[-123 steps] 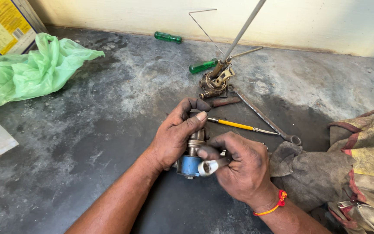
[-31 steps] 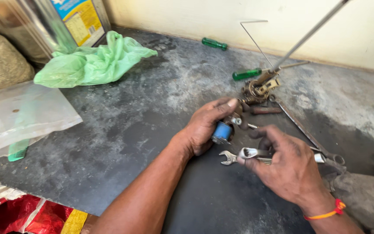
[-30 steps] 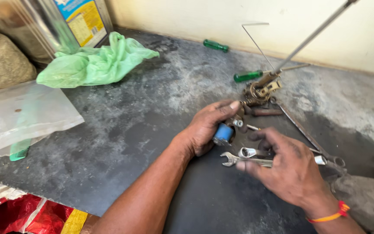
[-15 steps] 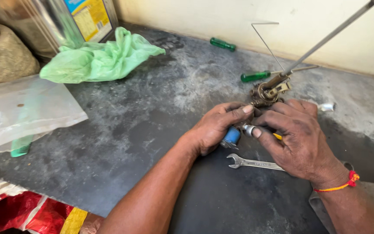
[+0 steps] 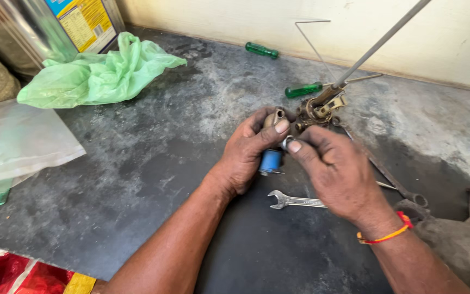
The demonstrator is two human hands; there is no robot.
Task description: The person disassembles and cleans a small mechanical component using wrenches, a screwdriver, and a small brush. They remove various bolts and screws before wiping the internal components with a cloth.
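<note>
My left hand [image 5: 246, 152] grips a small brass fitting with a blue body [image 5: 271, 160], holding it just above the dark stone slab. My right hand [image 5: 333, 169] meets it from the right, thumb and forefinger pinched on a small silvery part [image 5: 288, 142] at the fitting's side. A small open-ended spanner [image 5: 296, 201] lies flat on the slab just below both hands, untouched. Behind the hands sits a brass mechanism with a long metal rod [image 5: 322, 106] slanting up to the right.
Two green-handled screwdrivers [image 5: 303, 90] [image 5: 261, 50] lie near the back wall. A crumpled green plastic bag [image 5: 96, 71] and a metal tin [image 5: 50, 24] stand at the back left, a clear plastic bag [image 5: 17, 144] at the left. Dirty cloth [image 5: 463, 239] lies at the right.
My right hand put down the spanner, which now rests on the slab, and moved up to pinch the small silvery part at the fitting. The left hand keeps holding the fitting.
</note>
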